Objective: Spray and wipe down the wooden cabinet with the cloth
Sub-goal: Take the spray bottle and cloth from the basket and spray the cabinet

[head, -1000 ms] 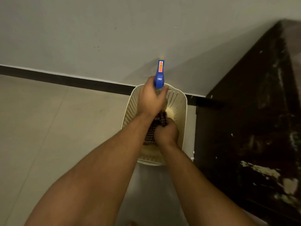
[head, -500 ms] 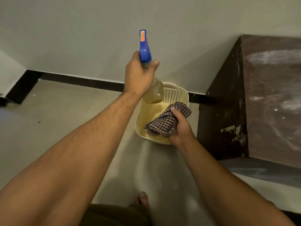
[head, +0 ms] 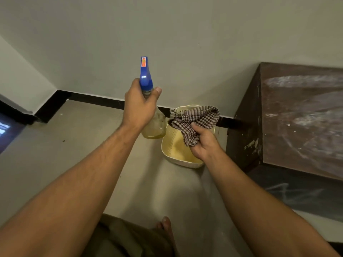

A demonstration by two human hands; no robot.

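Note:
My left hand point(head: 139, 106) grips the neck of a spray bottle point(head: 151, 117) with a blue nozzle and yellowish liquid, held upright above the floor. A checked cloth point(head: 196, 120) is bunched in my right hand point(head: 204, 143), over a cream plastic basket point(head: 173, 145) on the floor. At the right stands the dark wooden cabinet point(head: 300, 117), its top dusty with pale smears. Both hands are left of the cabinet and apart from it.
A grey wall with a black skirting board point(head: 92, 99) runs behind the basket. The floor point(head: 70, 145) is pale tile. My bare foot point(head: 166, 226) shows at the bottom. A lit screen point(head: 5, 130) sits at the far left edge.
Both hands have lifted out of the basket, the left with the spray bottle and the right with the cloth. The view has risen, so the cabinet top now shows.

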